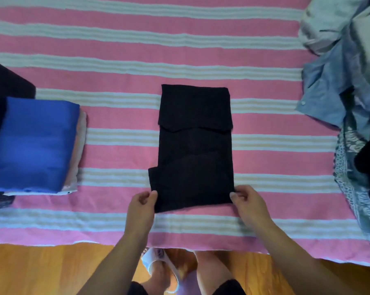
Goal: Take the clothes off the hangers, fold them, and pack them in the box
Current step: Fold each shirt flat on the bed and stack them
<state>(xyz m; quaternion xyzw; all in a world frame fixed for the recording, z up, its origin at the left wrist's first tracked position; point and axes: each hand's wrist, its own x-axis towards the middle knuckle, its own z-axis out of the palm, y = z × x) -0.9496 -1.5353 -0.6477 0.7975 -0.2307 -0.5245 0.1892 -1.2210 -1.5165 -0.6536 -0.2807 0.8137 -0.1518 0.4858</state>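
While the black garment [194, 145] lies as a long narrow strip in the middle of the striped bed cover [116, 81], left hand [142, 206] and right hand [246, 202] each pinch a near corner. Lift both corners evenly and carry them to the far edge, keeping the sides aligned. Folded clothes [35, 145] sit left of the garment, unfolded ones [339, 86] right.

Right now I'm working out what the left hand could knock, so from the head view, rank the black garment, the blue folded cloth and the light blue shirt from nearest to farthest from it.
1. Black garment, centre of the bed; the left hand pinches its near corner.
2. Blue folded cloth, on the left.
3. Light blue shirt, far right.
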